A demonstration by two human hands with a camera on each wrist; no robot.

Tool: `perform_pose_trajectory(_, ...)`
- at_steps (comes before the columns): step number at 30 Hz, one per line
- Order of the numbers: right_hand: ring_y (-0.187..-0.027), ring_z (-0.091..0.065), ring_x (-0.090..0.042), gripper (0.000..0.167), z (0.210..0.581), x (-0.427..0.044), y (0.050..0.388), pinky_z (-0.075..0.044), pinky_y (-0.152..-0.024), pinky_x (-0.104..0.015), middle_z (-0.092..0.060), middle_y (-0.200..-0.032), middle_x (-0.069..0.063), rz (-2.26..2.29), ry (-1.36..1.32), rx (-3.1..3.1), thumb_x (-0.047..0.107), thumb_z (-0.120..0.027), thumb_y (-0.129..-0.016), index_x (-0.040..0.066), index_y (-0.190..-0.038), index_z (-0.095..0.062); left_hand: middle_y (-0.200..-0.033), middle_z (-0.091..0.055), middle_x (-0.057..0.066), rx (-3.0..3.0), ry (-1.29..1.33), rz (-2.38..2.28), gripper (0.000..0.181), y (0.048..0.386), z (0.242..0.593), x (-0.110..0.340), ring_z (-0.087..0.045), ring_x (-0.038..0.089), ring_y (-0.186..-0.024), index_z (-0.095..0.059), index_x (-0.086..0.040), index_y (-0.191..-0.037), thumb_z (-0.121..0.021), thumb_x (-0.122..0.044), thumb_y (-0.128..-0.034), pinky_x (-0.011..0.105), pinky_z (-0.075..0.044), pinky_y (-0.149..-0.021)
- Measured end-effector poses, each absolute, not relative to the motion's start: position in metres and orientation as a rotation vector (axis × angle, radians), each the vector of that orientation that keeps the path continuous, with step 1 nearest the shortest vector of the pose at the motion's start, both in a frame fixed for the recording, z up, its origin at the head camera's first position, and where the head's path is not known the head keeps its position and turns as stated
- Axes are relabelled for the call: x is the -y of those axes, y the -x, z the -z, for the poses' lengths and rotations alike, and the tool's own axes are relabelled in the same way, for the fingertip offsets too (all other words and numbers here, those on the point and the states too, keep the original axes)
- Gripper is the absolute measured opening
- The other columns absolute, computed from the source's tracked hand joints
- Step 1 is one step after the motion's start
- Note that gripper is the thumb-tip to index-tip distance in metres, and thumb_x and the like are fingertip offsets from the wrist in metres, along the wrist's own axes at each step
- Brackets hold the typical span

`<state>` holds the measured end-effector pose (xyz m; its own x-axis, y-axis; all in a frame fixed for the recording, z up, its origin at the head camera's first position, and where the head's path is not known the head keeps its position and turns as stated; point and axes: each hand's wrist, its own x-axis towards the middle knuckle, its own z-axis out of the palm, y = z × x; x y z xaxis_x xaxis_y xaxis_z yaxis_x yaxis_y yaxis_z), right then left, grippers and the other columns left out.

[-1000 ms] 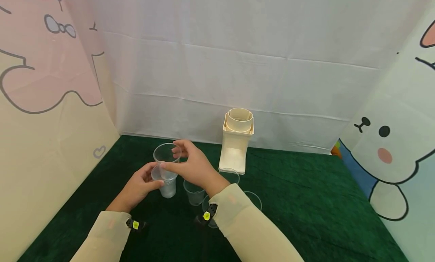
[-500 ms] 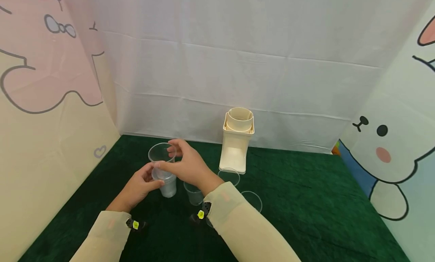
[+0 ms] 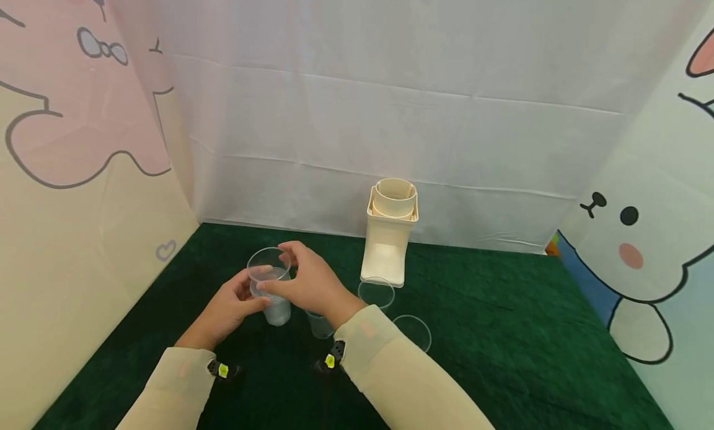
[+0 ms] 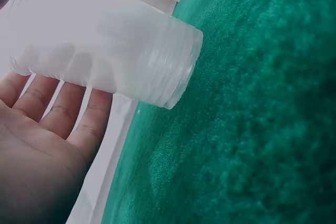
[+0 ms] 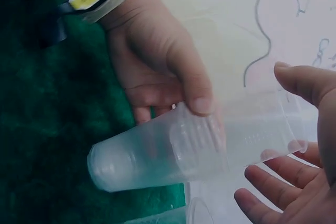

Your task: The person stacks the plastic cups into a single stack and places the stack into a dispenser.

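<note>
From where I stand, the left hand is furthest left, its fingers and thumb bent loosely round the lower cups near their rims, which sit close together. Just above, the upper cup is partly inside them, held over the green cloth; I can't tell whether the lowest base touches it. The right hand has the upper cup near its rim, thumb and fingers spread about as wide as the cup. To nest it well, I'd keep the lower cups steady, line up both centres and press down lightly and evenly, since such thin walls could buckle. The mouths face up and the bases down; the shared long axis looks close to upright. Further right, a cup is partly hidden by the right wrist, then come another cup, the cream fitting and a rightmost cup.
</note>
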<state>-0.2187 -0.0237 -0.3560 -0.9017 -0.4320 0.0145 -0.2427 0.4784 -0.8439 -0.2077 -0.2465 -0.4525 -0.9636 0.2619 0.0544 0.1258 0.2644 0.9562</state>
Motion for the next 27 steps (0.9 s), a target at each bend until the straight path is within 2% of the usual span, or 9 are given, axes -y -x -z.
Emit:
perform_pose_trajectory(10,-0.127,-0.056,-0.016,0.079,0.365,0.026,0.222,-0.052,-0.102,-0.043,-0.059,-0.141,0.004,1.292,0.563,-2.558,0.050,-0.083,-0.085,0.022,-0.151,-0.049,-0.146,-0.051,0.018,-2.393,-0.363,-1.810,0.059,0.207,0.451,0.246,-0.056,0.033,-0.123,-0.043,-0.013,-0.153,-0.069,-0.024,-0.1009,0.027,-0.052,-0.098)
perform_pose_trajectory(21,-0.127,-0.057,-0.021,0.079,0.369,0.024,0.222,-0.053,-0.101,-0.043,-0.057,-0.144,0.001,1.209,0.553,-2.566,0.051,-0.080,-0.088,0.020,-0.154,-0.047,-0.149,-0.047,0.017,-2.424,-0.352,-1.768,0.064,0.207,0.452,0.245,-0.053,0.036,-0.128,-0.040,-0.014,-0.155,-0.070,-0.026,-0.1001,0.043,-0.050,-0.105)
perform_pose_trajectory(27,-0.130,-0.055,-0.021,0.081,0.369,0.020,0.223,-0.053,-0.100,-0.044,-0.056,-0.146,0.001,1.218,0.532,-2.568,0.053,-0.080,-0.087,0.021,-0.154,-0.047,-0.148,-0.048,0.018,-2.411,-0.355,-1.784,0.064,0.208,0.452,0.246,-0.054,0.037,-0.127,-0.039,-0.013,-0.155,-0.071,-0.024,-0.0997,0.038,-0.052,-0.102)
